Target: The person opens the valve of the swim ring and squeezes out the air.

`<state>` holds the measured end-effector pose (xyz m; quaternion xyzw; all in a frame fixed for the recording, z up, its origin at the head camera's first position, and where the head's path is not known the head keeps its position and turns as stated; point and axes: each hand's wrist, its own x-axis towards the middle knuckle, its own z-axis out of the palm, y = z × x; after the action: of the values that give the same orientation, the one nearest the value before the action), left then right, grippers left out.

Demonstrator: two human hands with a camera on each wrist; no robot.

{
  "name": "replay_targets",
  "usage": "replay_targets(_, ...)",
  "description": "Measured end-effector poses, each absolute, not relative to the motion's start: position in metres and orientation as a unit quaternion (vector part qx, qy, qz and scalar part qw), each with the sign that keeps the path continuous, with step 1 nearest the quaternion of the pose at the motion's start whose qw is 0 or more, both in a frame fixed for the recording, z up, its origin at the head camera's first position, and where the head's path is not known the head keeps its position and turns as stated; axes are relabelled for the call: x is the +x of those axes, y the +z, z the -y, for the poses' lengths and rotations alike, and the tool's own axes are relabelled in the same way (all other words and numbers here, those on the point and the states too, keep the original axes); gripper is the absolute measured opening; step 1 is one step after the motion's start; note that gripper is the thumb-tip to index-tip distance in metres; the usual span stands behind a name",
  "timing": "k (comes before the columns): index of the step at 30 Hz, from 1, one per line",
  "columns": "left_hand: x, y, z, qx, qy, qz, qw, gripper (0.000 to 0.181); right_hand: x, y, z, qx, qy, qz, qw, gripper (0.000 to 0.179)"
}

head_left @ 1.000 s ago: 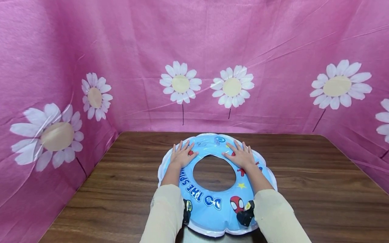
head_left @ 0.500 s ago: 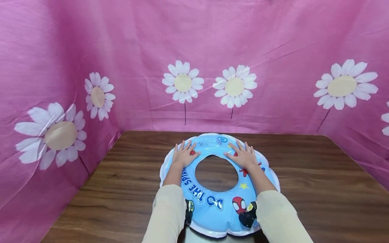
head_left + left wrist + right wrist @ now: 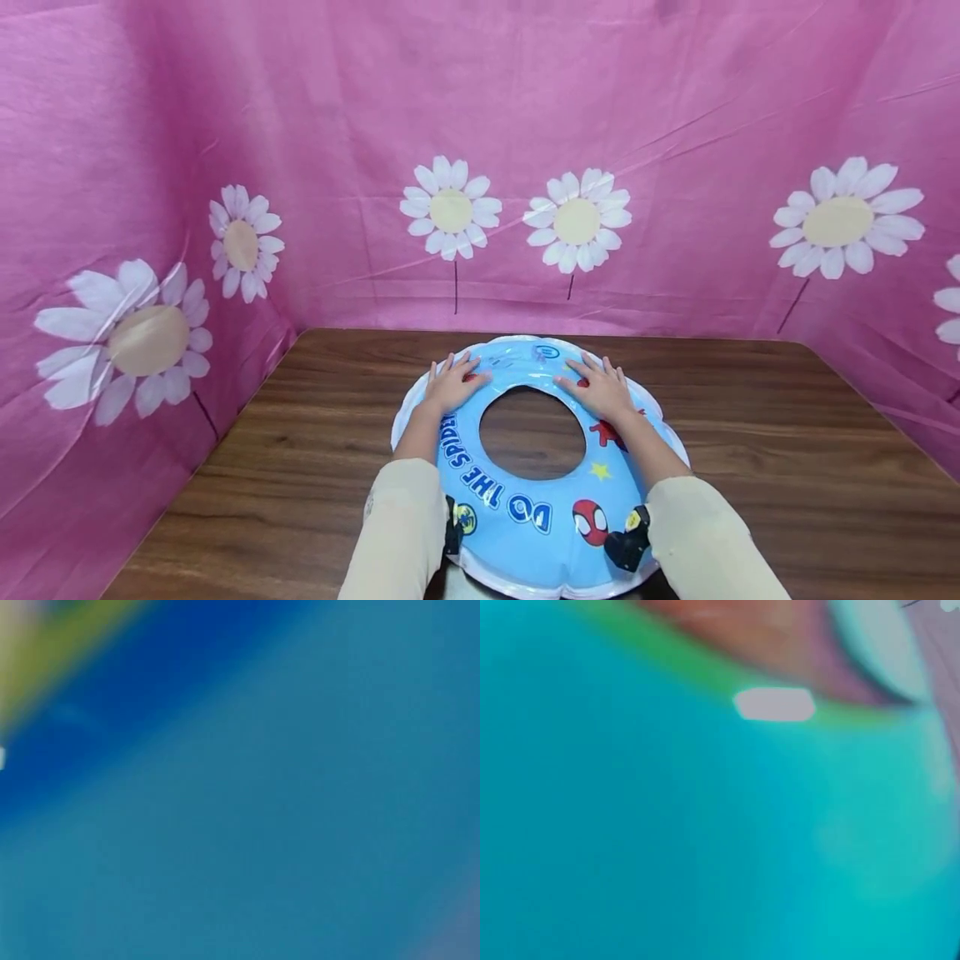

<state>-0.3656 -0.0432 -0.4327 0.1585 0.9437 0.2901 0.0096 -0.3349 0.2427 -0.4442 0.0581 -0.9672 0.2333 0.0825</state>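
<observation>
A blue inflated swim ring (image 3: 510,546) with a scalloped white edge lies at the near middle of the table. Printed on it are blue lettering, a red mask face and a yellow star. My left hand (image 3: 450,387) rests on the ring's far left part, fingers spread and pointing away. On the far right part lies my right hand (image 3: 602,393), its fingers spread too and the thumb toward the hole. Both wrist views are filled with blurred blue ring surface (image 3: 285,802), seen very close, and neither shows fingers.
The brown wooden table (image 3: 300,467) shows through the ring's hole and on both sides. A pink cloth (image 3: 510,100) with white daisies hangs behind it and along the sides. Black wrist cameras (image 3: 628,540) sit close over the ring's near part.
Both forearms have moved slightly outward at the wrists, and the ring's near edge sits a little lower in the view. The hands stay on the same parts of the ring.
</observation>
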Motion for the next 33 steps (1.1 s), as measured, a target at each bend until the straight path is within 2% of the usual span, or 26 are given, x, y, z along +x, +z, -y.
replay_targets(2,-0.366,-0.428,0.046,0.136,0.415,-0.900,0.000,0.059,-0.333,-0.439,-0.245,0.042,0.294,0.950,0.097,0.064)
replay_targets(5,-0.364,-0.419,0.052,0.097,0.552,-0.827,-0.044,0.060,-0.331,-0.427,-0.248,0.029,0.361,0.924,0.120,0.057)
replay_targets(9,-0.361,-0.403,0.056,0.115,0.568,-0.809,-0.103,0.049,-0.326,-0.404,-0.246,0.084,0.341,0.926,0.138,0.041)
replay_targets(13,-0.349,-0.381,0.053,0.211,0.505,-0.829,-0.116,0.034,-0.307,-0.378,-0.236,0.213,0.281,0.923,0.156,0.024)
replay_targets(18,-0.304,-0.362,0.050,0.410,0.360,-0.829,-0.126,0.025,-0.255,-0.369,-0.223,0.368,0.224,0.888,0.162,0.016)
replay_targets(22,-0.261,-0.372,0.051,0.576,0.218,-0.775,-0.141,0.024,-0.207,-0.386,-0.220,0.445,0.170,0.866,0.153,0.027)
replay_targets(25,-0.235,-0.392,0.055,0.655,0.108,-0.739,-0.117,0.040,-0.177,-0.404,-0.220,0.454,0.124,0.872,0.136,0.048)
replay_targets(29,-0.216,-0.420,0.058,0.691,0.013,-0.721,-0.054,0.061,-0.158,-0.426,-0.220,0.455,0.073,0.881,0.110,0.069)
replay_targets(33,-0.212,-0.438,0.058,0.691,-0.006,-0.723,-0.012,0.060,-0.156,-0.443,-0.219,0.464,0.047,0.880,0.086,0.071)
